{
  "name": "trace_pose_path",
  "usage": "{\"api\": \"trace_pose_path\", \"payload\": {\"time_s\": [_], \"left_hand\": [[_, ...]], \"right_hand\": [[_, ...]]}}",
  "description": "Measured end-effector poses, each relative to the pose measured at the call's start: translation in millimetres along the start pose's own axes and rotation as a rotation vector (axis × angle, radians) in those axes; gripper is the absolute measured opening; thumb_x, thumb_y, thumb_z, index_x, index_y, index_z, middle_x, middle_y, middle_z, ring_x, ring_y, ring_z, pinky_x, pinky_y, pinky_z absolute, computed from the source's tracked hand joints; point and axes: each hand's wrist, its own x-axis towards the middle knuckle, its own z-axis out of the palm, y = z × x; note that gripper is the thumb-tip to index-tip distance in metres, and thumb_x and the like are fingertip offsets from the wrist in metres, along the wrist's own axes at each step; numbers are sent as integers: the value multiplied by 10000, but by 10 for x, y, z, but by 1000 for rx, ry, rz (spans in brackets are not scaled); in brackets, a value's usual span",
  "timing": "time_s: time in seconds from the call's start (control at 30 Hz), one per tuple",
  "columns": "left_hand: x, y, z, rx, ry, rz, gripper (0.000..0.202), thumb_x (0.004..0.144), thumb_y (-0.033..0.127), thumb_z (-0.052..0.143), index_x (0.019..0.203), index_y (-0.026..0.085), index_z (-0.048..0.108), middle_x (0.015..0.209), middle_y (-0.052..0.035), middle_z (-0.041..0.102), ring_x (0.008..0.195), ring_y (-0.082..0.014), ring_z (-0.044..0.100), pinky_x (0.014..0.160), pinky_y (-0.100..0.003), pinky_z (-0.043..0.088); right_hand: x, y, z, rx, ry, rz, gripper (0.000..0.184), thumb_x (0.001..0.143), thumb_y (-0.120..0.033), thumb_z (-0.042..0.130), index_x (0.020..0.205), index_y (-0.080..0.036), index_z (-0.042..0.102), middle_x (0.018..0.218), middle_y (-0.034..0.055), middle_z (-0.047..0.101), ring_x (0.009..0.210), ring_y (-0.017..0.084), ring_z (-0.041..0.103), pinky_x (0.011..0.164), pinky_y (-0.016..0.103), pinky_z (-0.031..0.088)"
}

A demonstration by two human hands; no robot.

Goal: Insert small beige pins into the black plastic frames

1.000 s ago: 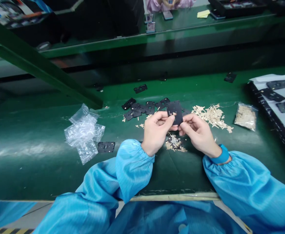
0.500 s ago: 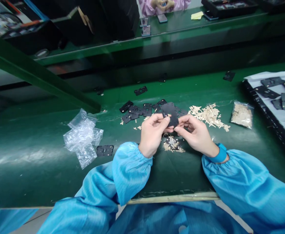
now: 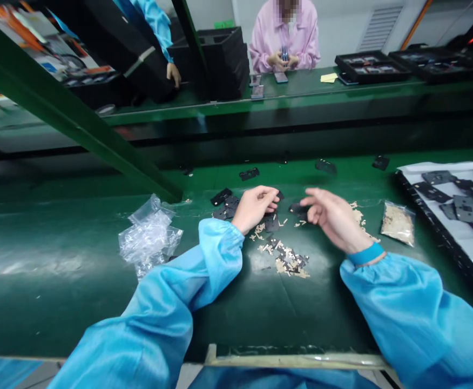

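Note:
My left hand [image 3: 256, 208] is over the left part of the pile, thumb and fingers pinched together at the edge of a black plate [image 3: 281, 195], mostly hidden behind the fingertips. My right hand [image 3: 329, 217], slightly blurred, is apart from it with its fingers extended and nothing held. Another black plate [image 3: 297, 208] lies by the right fingertips. Farther back is a blurred black plate [image 3: 326, 166]. More black plates with cut-outs [image 3: 221, 196] lie left of my left hand. In front of both hands are small beige and dark strips [image 3: 291, 261].
Clear plastic bags [image 3: 151, 235] lie at left, near a slanting green post [image 3: 78, 127]. At right are a bag of beige pieces [image 3: 398, 223] and a white-lined tray [image 3: 407, 186] of black plates. Across the bench, a person in pink [image 3: 285, 40] holds phone-like items.
My hands have moved apart, the right one opening. The large black plate between them is gone from there, and a blurred plate now shows farther back. The camera view has tilted up.

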Motion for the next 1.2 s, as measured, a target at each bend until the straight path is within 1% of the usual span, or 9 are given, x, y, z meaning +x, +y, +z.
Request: {"api": "trace_pose_path", "payload": {"time_s": [0.13,0.23,0.4,0.53,0.63,0.73,0.93,1.1,1.2], "left_hand": [[664,12,-13,382,13,135,175,973,308,597,981,191,726,971,-88,784,948,-215,747,922,-366,578],[1144,97,208,550,51,180,172,906,237,689,1066,186,724,1147,-134,754,1192,-301,669,1115,-464,448],[1627,244,664,734,45,153,265,872,158,717,1109,43,695,1351,-290,618,1365,-426,525,1146,-565,387],[1697,268,582,796,21,117,242,932,10,494,1082,-5,683,1263,-238,660,1365,-391,540,1162,-558,364],[1449,275,301,641,-4,200,293,964,112,460,1159,42,667,1183,-106,680,1256,-270,635,1101,-398,451],[854,282,27,198,-32,191,247,890,111,621,1133,134,664,980,-70,719,853,-191,750,809,-319,610],[-470,-23,-282,-137,79,-5,289,851,336,752,1043,157,632,719,-16,669,595,-152,698,507,-222,547],[-868,-319,-313,-279,258,-51,318,874,404,722,1036,174,575,848,-45,753,619,-127,718,558,-223,578],[-954,-333,-311,-311,185,-119,301,906,396,683,1050,175,538,798,-48,771,647,-142,745,641,-258,622]], "right_hand": [[-139,270,49,-452,-130,-159,337,939,-488,645,1051,-171,673,702,17,688,511,134,585,486,268,448],[-208,390,49,-603,-156,-280,270,994,-428,572,1046,-187,680,685,20,684,626,167,651,588,292,495],[-199,359,-7,-567,-157,-279,263,1000,-416,564,1029,-184,687,660,12,672,604,162,649,578,289,493],[-186,314,-49,-430,-132,-229,263,970,-426,612,986,-171,673,665,6,664,615,145,641,599,277,499],[-178,281,-94,-432,-211,-185,247,942,-416,653,925,-170,671,707,16,682,625,138,629,596,271,486],[-205,242,-110,-564,-347,-201,230,931,-400,672,904,-174,705,741,21,693,605,132,583,559,270,450],[-335,285,48,-818,-538,-585,206,1003,-255,566,1066,-214,757,1052,97,738,972,235,677,890,419,549],[-369,357,175,-1053,-635,-731,342,1033,-239,501,1314,-221,695,1374,126,683,1221,316,618,1033,541,490],[-422,342,155,-1144,-674,-728,340,1038,-276,510,1315,-205,693,1347,126,701,1161,321,624,991,541,496]]}}
